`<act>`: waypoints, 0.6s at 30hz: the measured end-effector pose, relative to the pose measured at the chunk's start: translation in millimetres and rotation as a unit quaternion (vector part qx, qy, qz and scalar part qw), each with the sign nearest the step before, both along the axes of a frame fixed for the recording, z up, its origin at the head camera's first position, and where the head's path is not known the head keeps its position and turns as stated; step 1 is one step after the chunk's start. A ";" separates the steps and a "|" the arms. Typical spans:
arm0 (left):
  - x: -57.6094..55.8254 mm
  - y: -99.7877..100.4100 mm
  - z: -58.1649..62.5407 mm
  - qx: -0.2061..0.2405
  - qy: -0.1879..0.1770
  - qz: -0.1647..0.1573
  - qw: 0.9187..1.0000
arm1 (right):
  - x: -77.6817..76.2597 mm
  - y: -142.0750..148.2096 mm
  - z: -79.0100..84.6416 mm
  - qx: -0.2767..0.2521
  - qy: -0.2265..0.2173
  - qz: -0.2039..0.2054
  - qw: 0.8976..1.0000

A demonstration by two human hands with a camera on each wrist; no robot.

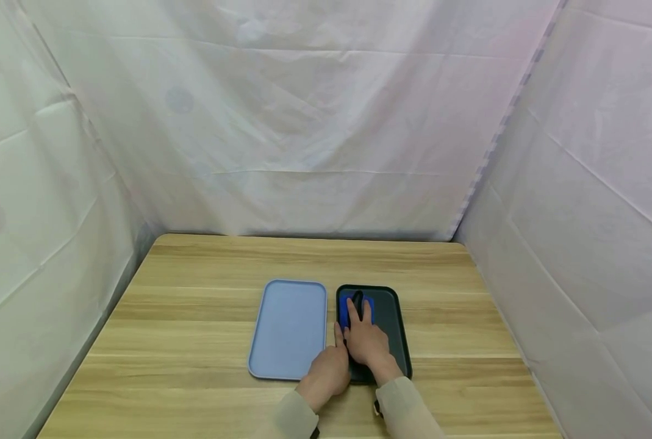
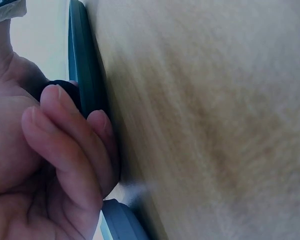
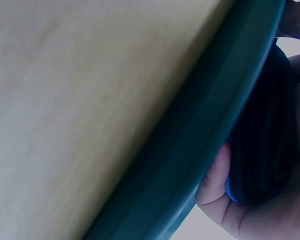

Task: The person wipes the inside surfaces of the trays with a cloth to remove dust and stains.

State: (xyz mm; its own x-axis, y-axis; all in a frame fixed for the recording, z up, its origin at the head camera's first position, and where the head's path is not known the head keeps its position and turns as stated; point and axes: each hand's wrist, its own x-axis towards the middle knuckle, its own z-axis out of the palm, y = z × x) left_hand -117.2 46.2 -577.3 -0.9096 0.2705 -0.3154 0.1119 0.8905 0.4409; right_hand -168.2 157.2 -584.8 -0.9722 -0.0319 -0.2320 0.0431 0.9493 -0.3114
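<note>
A dark green tray point(image 1: 397, 341) holds a flat blue piece point(image 1: 344, 312) with a black loop-ended thing point(image 1: 357, 298) on top. My right hand point(image 1: 368, 342) lies over both, index and middle fingers spread on either side of the loop. In the right wrist view, a finger bends round the end of a ribbed black part point(image 3: 265, 135) with a blue edge. My left hand point(image 1: 331, 369) is at the tray's left edge, index finger pointing forward beside the blue piece. Its other fingers point(image 2: 70, 145) curl loosely in the left wrist view; its thumb is hidden, and I cannot tell whether it pinches anything.
To the left, a light blue tray point(image 1: 288, 329) lies nearly parallel to the green one, with a narrow gap between them. Both trays are on a wood-grain table point(image 1: 194, 341). White sheeting point(image 1: 304, 122) hangs behind the table and along both sides.
</note>
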 end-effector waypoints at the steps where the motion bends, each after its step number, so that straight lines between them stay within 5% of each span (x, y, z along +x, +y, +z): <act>1: -0.1 0.0 0.0 -0.001 0.000 -0.001 1.000 | 0.9 0.1 0.1 -0.001 0.001 0.000 1.000; 18: -2.1 -2.8 -3.8 0.020 0.014 -0.009 1.000 | 9.0 1.2 1.0 -0.009 -0.005 -0.003 1.000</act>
